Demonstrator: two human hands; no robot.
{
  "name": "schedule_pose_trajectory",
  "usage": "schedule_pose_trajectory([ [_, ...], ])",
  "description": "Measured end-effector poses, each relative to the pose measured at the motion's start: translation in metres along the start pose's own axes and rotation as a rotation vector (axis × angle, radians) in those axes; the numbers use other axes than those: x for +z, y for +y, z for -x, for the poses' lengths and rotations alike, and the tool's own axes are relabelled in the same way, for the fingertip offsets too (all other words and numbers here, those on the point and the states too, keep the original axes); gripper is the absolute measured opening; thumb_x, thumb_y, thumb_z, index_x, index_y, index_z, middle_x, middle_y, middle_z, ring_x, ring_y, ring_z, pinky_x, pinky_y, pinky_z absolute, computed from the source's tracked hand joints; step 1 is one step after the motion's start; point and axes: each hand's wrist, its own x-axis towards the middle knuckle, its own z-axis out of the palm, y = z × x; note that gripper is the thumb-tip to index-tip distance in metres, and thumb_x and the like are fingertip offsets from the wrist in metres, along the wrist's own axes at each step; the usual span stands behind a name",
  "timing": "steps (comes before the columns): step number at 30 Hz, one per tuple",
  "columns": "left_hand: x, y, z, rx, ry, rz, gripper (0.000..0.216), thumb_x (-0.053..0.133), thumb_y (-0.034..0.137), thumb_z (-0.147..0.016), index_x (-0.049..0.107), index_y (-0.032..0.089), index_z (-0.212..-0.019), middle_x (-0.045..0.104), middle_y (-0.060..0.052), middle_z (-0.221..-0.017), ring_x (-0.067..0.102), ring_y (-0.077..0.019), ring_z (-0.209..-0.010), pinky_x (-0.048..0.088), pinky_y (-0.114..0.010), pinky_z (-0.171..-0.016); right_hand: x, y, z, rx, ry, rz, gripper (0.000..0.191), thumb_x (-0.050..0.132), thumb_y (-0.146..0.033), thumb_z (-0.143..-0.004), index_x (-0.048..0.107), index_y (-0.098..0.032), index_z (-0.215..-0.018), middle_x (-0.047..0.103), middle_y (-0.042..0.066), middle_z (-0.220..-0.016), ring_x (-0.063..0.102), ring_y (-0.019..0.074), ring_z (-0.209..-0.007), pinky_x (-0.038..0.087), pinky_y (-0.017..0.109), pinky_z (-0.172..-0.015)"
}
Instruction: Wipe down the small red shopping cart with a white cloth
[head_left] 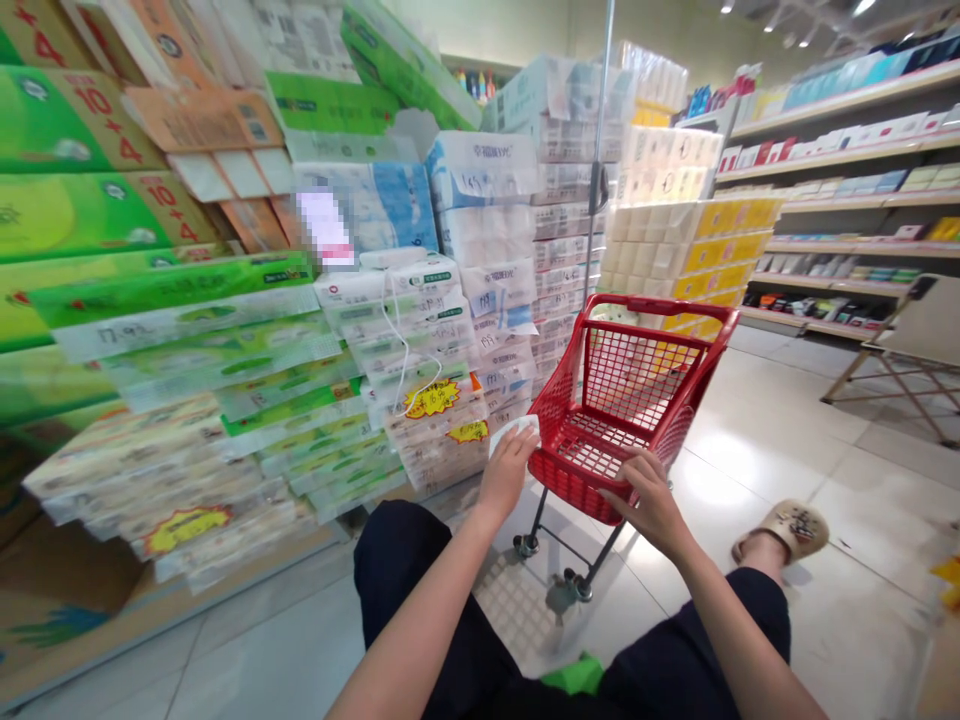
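A small red shopping cart [600, 440] with a mesh plastic basket stands in front of me, between my knees. My left hand [510, 462] is closed on a white wipe [498, 432] at the left corner of the basket's near edge. Part of the wipe is covered by my fingers. On the right side of that same edge, my right hand [649, 496] has its fingers bent over the rim, gripping it. The cart's basket tilts slightly, and its wheels rest on the tiled floor.
Tall stacks of packaged tissues [495, 280] rise along the left, with a phone with a blurred screen [326, 228] and a white cable [405, 350] on them. A folding chair [911, 330] stands right, near stocked shelves [840, 200]. My clog-clad foot [791, 530] rests on the floor.
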Motion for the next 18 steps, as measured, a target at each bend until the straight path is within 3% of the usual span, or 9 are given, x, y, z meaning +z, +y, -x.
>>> schedule_pose_trajectory([
  [7,0.001,0.056,-0.002,0.114,-0.016,0.01,0.04,0.043,0.008,-0.094,0.055,0.022,-0.129,0.059,-0.005,-0.131,0.043,-0.0204,-0.133,0.03,-0.047,-0.12,-0.053,0.028,0.015,-0.025,-0.15,0.048,0.021,0.065,-0.044,-0.084,0.06,-0.024,-0.087,0.064,0.008,-0.103,0.044,0.0293,-0.13,0.043,0.047,-0.102],
  [11,0.001,0.082,-0.001,0.179,-0.04,0.019,0.034,0.044,0.014,-0.097,0.056,0.023,-0.128,0.058,-0.004,-0.131,0.044,-0.019,-0.132,0.032,-0.043,-0.119,-0.079,0.029,0.025,-0.019,-0.139,0.264,0.031,0.064,-0.054,-0.081,0.065,-0.026,-0.094,0.063,0.007,-0.122,0.043,0.0321,-0.132,0.031,0.057,-0.11],
  [13,0.004,0.093,0.001,0.202,-0.039,0.016,0.034,0.045,0.018,-0.098,0.054,0.023,-0.13,0.057,-0.004,-0.133,0.043,-0.0192,-0.133,0.033,-0.04,-0.118,-0.08,0.019,0.03,0.005,-0.085,0.358,0.034,0.063,-0.056,-0.082,0.067,-0.028,-0.1,0.062,0.007,-0.126,0.046,0.0324,-0.129,0.026,0.059,-0.112],
  [18,0.01,0.107,0.01,0.301,-0.05,-0.022,0.039,0.044,0.022,-0.099,0.049,0.023,-0.138,0.051,-0.003,-0.143,0.04,-0.0192,-0.137,0.035,-0.037,-0.118,-0.054,-0.011,0.044,0.122,-0.021,0.382,0.032,0.056,-0.047,-0.09,0.062,-0.026,-0.113,0.067,0.008,-0.111,0.057,0.0282,-0.108,0.038,0.047,-0.101],
])
